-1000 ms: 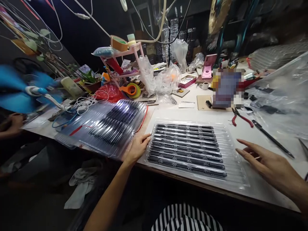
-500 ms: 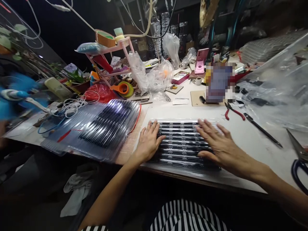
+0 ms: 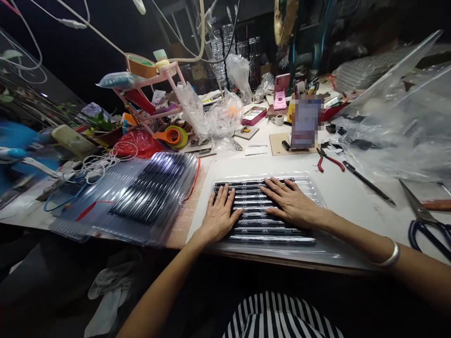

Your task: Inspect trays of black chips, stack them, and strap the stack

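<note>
Lying flat on the surface [image 3: 246, 164], at its front edge: one clear tray [image 3: 319, 197], ribbed, carrying a row of slim black strips [image 3: 275, 240].

Left hand [image 3: 219, 217]: palm down over the tray's left part, fingers spread, nothing gripped. Right hand [image 3: 295, 203]: palm down across the strips towards the right, fingers spread wide, thumb pointing inward, nothing gripped.

Handling, by judgement. Weight: light, the strips probably making up most of it. Stiffness: thin, springy plastic, the ribs lending stiffness along their length; likely to bow if lifted at one corner. Grip: glossy and slick, apt to slide under a flat palm. Fragility: walls liable to dent or crack under a hard pinch; strips could shift or spill on a tilt. Whether they sit loose or snug, cannot tell.

Best hold: both short ends at once, fingers under the rim, thumbs on top, kept level; poor hold, the middle or a single corner.

Nearby: stacked trays [image 3: 88, 192] to the left, with dark strips [image 3: 151, 190]; red-handled pliers [image 3: 333, 162] beyond the right hand; scissors [image 3: 421, 211], blades apart, farther right.
</note>
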The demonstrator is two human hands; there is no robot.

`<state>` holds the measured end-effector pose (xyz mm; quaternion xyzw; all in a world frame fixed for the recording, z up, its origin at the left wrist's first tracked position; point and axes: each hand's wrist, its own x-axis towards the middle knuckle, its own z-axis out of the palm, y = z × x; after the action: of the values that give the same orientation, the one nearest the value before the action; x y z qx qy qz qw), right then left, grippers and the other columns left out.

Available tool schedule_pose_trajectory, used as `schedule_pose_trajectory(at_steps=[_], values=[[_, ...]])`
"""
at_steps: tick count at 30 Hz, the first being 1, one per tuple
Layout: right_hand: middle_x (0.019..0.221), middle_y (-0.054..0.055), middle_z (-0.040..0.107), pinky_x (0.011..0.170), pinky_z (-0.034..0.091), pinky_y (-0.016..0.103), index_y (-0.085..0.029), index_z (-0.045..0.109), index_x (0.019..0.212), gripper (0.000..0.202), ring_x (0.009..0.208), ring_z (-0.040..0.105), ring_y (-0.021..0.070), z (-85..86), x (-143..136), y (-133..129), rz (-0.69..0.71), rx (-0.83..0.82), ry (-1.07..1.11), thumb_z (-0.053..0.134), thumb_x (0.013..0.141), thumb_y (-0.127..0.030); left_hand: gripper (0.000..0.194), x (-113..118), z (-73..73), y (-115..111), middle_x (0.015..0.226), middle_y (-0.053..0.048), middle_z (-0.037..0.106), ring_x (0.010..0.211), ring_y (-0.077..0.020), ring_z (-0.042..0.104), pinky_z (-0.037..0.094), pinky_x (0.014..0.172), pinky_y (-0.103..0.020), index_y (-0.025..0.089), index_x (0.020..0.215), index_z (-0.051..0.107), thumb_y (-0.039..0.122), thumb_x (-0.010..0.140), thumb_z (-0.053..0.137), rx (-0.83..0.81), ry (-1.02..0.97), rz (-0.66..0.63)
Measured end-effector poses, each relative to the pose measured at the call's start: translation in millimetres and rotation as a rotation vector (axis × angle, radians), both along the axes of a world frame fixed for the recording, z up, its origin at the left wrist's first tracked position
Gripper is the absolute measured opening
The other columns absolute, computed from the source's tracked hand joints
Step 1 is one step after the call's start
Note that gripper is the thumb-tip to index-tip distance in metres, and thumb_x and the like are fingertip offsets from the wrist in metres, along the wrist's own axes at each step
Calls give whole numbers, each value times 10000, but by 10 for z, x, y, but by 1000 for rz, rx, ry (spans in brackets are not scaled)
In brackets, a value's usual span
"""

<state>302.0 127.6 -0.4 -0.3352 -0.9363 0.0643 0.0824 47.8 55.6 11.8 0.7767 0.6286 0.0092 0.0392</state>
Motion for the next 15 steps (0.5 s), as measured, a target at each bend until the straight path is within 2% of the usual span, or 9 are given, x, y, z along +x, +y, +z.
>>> schedule_pose_trajectory(at_steps=[3, 6, 8, 12, 15], values=[[1484, 126, 279, 1069, 258, 518, -204, 408, 1391, 574, 1371, 220, 296, -118, 242, -65, -67, 95, 25, 282, 940, -537, 611, -217, -13, -115, 1527, -123, 154, 1411, -253, 96, 172, 1130, -505, 124, 1446, 239, 454, 940, 330, -45, -147, 9], [1442, 168, 352, 1004, 353, 530, -142, 466, 1347, 543, 1344, 280, 326, -236, 623, -233, -191, 206, 93, 238, 963, -450, 514, -401, -51, -330, 1506, -112, 249, 1396, -216, 191, 232, 1125, -469, 132, 1426, 295, 354, 962, 292, -8, -366, 68], [1430, 176, 374, 996, 383, 506, -116, 427, 1368, 514, 1334, 313, 303, -278, 864, -407, -202, 230, 159, 237, 969, -379, 481, -444, -54, -506, 1487, -112, 301, 1372, -186, 268, 250, 1130, -420, 130, 1402, 347, 316, 963, 287, 45, -479, 78], [1473, 72, 334, 1037, 368, 505, -268, 256, 1454, 513, 1336, 321, 266, -229, 1251, -817, -164, 93, 220, 305, 944, -290, 442, -437, 52, -870, 1476, -74, 335, 1351, -164, 314, 280, 1127, -372, 178, 1385, 390, 241, 953, 319, -18, -570, 25], [1482, 38, 318, 1004, 412, 531, -324, 231, 1457, 564, 1327, 332, 286, -168, 1491, -1098, -113, -21, 196, 319, 902, -272, 496, -480, 103, -1113, 1498, -39, 292, 1355, -153, 307, 292, 1123, -371, 243, 1416, 330, 129, 935, 291, -107, -550, -84]])
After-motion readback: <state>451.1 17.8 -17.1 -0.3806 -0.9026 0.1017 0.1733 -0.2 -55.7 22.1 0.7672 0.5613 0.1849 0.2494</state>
